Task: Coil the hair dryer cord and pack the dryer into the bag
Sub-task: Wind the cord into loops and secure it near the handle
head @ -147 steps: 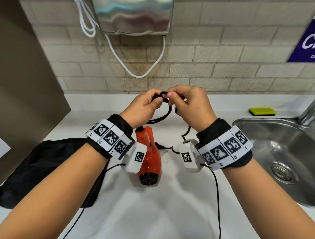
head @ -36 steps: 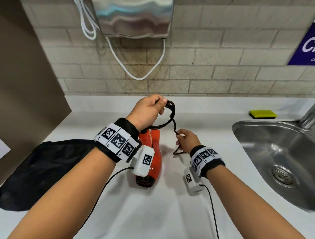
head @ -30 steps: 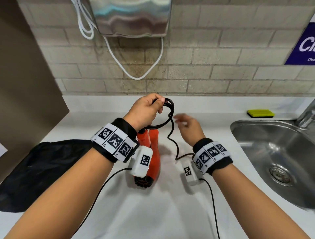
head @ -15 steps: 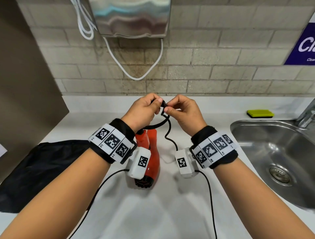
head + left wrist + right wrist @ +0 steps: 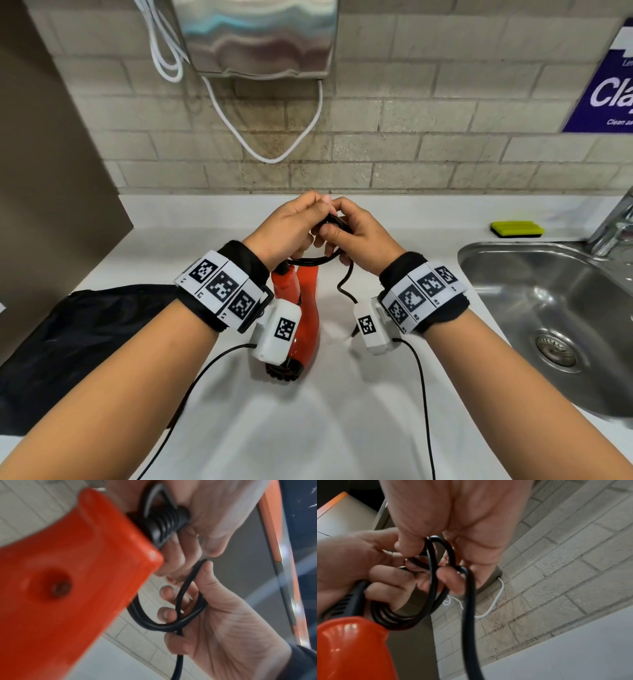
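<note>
The orange hair dryer (image 5: pixel 305 308) lies on the white counter (image 5: pixel 342 428), nozzle toward me. Its black cord (image 5: pixel 318 261) is gathered into small loops above the handle end. My left hand (image 5: pixel 301 219) grips the looped bundle, and the ribbed cord collar (image 5: pixel 164 524) sits against that palm. My right hand (image 5: pixel 346 233) meets it from the right and pinches a loop (image 5: pixel 447 550) against the bundle. A short loose length of cord (image 5: pixel 344 284) hangs down below my right wrist. The black bag (image 5: pixel 85 335) lies flat on the counter to the left.
A steel sink (image 5: pixel 555 318) with a tap (image 5: pixel 613 226) takes up the right side. A yellow-green sponge (image 5: pixel 517 228) sits behind it. A steel hand dryer (image 5: pixel 260 34) with a white cable (image 5: pixel 274 150) hangs on the brick wall. A brown panel (image 5: pixel 44 154) stands at the left.
My right hand dropped to the loose cord, brought it up to the bundle and now pinches it against my left hand. The hanging length is shorter.
</note>
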`<action>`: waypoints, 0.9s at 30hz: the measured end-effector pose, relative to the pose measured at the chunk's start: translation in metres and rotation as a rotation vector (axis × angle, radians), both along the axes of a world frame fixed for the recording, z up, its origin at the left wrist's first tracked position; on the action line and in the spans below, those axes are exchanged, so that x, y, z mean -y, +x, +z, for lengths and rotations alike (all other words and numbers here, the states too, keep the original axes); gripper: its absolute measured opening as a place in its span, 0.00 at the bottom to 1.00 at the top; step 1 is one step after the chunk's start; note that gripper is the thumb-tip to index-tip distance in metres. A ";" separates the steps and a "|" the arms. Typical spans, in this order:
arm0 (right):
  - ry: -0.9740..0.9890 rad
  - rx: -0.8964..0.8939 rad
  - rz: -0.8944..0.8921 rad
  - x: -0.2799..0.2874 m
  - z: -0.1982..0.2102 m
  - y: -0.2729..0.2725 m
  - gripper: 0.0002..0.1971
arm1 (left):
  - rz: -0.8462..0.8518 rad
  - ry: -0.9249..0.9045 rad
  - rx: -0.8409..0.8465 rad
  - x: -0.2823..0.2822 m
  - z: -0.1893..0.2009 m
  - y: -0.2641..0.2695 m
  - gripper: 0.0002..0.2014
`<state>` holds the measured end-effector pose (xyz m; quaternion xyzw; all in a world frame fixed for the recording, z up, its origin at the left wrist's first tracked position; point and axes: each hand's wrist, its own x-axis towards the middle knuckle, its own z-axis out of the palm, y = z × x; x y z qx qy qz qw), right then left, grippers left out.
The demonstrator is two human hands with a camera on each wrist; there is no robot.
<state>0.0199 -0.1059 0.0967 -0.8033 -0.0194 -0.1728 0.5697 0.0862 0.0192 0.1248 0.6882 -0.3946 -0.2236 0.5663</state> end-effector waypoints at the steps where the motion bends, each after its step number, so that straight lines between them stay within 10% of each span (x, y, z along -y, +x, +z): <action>1: -0.012 -0.002 -0.023 0.000 0.000 0.000 0.03 | -0.001 -0.001 0.008 0.001 0.000 0.000 0.11; 7: -0.138 -0.035 -0.141 0.012 -0.007 0.003 0.13 | 0.103 -0.034 0.057 0.006 -0.003 0.002 0.10; 14: 0.177 -0.103 -0.096 0.021 -0.004 0.002 0.19 | 0.159 -0.060 -0.022 0.005 -0.002 0.006 0.11; 27: -0.108 -0.078 -0.321 0.026 0.008 0.007 0.18 | 0.034 0.120 0.044 0.004 0.001 0.002 0.14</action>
